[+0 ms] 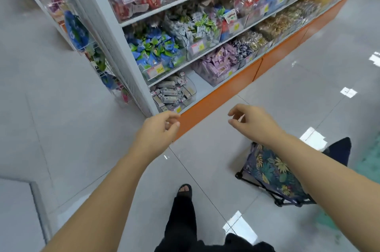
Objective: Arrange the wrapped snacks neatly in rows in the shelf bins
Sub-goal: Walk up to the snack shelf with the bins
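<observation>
Left grip has its fingers loosely curled and holds nothing. Right grip is the same, thumb and forefinger apart with nothing between them. Both hang above the floor, in front of the orange base and short of the shelf.

The nearest snacks are grey bars heaped at mixed angles in the lowest bin, just above the left grip.

That bin is low and full at the front. I'd say a hasty reach could push bars over its lip onto the floor, or shove the clear bin back. The stool stands close under the right arm, so a step that way might catch it.

The bin's rear lies under the shelf above it. Price tags are too blurred to read, and the top bins are cut off.
</observation>
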Motion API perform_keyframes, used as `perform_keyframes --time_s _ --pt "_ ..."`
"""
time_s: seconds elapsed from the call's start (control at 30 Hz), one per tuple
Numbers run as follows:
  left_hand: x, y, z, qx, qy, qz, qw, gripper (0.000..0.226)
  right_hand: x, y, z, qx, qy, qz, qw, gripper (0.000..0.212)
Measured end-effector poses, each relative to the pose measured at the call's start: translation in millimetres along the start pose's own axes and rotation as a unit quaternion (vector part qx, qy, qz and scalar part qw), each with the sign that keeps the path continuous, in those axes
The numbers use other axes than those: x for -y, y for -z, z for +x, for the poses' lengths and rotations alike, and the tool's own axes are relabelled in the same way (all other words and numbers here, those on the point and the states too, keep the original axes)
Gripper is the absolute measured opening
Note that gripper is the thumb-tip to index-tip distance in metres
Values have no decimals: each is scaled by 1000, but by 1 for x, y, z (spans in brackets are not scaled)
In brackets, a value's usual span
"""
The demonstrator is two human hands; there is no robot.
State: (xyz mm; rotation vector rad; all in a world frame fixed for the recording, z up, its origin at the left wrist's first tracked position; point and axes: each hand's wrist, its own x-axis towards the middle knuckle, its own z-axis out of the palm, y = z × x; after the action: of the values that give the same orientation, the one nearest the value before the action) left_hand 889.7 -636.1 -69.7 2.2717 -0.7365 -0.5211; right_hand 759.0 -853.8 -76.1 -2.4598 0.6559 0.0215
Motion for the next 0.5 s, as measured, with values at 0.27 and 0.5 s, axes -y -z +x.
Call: perform_keyframes --time_s 0.27,0.5 --pt "-8 35 132 49 -47 39 997 22 11 16 98 -8 -36 6 999 15" --pt "-25 31 214 76 -62 26 995 24 -5 45 181 -4 -34 -7 999 13"
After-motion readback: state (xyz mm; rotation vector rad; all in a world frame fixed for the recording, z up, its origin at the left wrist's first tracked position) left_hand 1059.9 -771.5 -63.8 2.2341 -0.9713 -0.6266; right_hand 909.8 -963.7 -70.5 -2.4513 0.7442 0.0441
